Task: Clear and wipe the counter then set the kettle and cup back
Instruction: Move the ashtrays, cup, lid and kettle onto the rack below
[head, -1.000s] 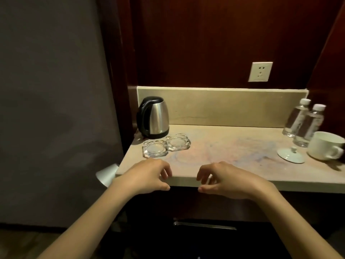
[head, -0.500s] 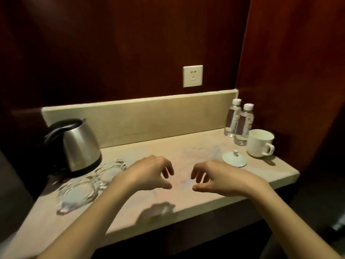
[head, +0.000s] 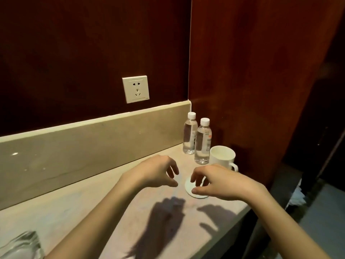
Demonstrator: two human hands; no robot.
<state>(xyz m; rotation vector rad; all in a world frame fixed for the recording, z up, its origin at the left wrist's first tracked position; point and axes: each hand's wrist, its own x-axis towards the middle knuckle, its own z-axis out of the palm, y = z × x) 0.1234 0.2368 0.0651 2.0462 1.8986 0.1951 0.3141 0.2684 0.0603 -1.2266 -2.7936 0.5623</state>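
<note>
We see the dark red wood wall (head: 74, 53) at the back and a lighter red panel (head: 242, 71) closing the right side; below them the beige stone counter (head: 93, 212) runs from lower left to the right corner, backed by a pale upstand (head: 84, 146); both arms reach over it and throw two shadows on the stone. The left hand (head: 156, 171) hovers above the counter with its fingers loosely curled and spread downward, holding nothing; the right hand (head: 218, 182) hangs just beside it with fingers likewise curled, its fingertips over the round white lid (head: 188, 186) lying flat on the counter; we cannot tell whether they touch the lid. The white cup (head: 222, 157) stands upright near the right corner, just behind the right hand, handle turned right. Two clear water bottles (head: 202, 141) with white caps stand side by side behind the cup, close to the upstand's end. A white wall socket (head: 135, 89) sits on the back wall above the upstand. A piece of clear glass (head: 20, 245) shows at the lower left edge; the kettle is out of view.
</note>
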